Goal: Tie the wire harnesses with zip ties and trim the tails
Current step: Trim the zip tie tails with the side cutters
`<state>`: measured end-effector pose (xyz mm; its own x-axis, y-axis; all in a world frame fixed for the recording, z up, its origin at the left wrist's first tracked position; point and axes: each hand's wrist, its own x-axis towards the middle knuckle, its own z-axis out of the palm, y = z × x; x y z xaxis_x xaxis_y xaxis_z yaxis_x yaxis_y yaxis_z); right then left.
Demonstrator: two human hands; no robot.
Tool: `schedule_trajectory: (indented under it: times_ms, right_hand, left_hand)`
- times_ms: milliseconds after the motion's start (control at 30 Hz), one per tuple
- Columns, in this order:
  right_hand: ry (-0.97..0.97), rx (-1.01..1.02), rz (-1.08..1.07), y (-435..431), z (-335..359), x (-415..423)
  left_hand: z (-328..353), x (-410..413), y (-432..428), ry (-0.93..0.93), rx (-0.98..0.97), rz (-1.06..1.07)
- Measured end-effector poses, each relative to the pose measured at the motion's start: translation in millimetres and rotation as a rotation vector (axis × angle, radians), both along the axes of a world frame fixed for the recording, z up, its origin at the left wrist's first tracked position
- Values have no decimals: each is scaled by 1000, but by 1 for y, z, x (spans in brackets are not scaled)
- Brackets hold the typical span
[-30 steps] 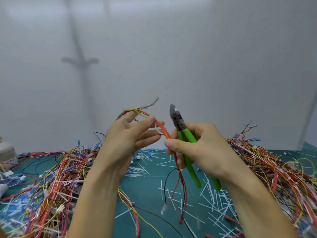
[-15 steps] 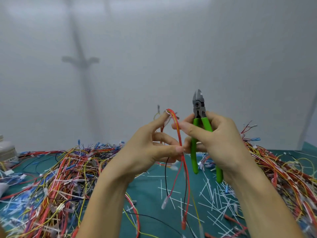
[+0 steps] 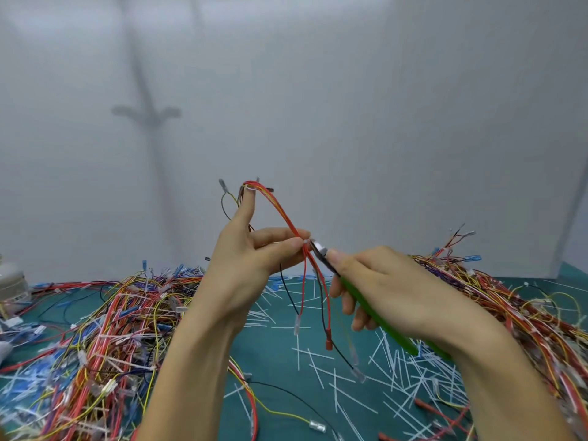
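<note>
The wire harness [image 3: 280,214] is up in the air in front of the person, above the middle of the green table [image 3: 280,354]. It is a thin bunch of red, orange and yellow wires, looped over the raised tip of the left hand's [image 3: 241,272] forefinger. Lower down, the thumb and another finger of that hand pinch the strands together. Below the pinch the loose ends hang free, red and black leads with small terminals on them, clear of the table top.

The right hand [image 3: 391,291] is wrapped round the green handles of a pair of cutters [image 3: 375,316]. The metal nose of the tool points up and left, right against the spot where the left fingers pinch the harness. Something small and white shows there, likely a zip tie [image 3: 306,242], though it is too blurred to be sure. Whether the blades are apart or closed I cannot make out.

On the table, a big tangled heap of wires [image 3: 111,329] lies to the left and another heap [image 3: 509,307] to the right. Between them, thin white cut tails [image 3: 391,361] are scattered across the green surface. At the far left edge stands a pale round tub [image 3: 11,281], half out of sight; what is in it I cannot tell. A plain white wall [image 3: 350,106] rises behind it all.
</note>
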<state>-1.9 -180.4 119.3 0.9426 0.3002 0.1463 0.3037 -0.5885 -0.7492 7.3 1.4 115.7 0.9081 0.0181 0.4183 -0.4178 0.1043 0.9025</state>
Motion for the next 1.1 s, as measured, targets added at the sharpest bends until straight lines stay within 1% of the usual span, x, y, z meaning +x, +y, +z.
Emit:
schedule_trajectory:
  times_ms: [133,333,633,900,1100]
  right_hand:
    - [28,4,13,4,-2,2]
    - [48,136,29,10,-4,5]
    - [45,185,58,12,-9,9]
    - [-19,171,70,14,-11,10]
    - [-65,104,39,14,-13,10]
  left_hand:
    - [0,1,2,-27,-44,37]
    - [2,-1,4,-21,-14,34]
    - [4,-4,10,-38,51,46]
    - [5,-5,12,-22,75,46]
    - [6,-4,10,7,91,85]
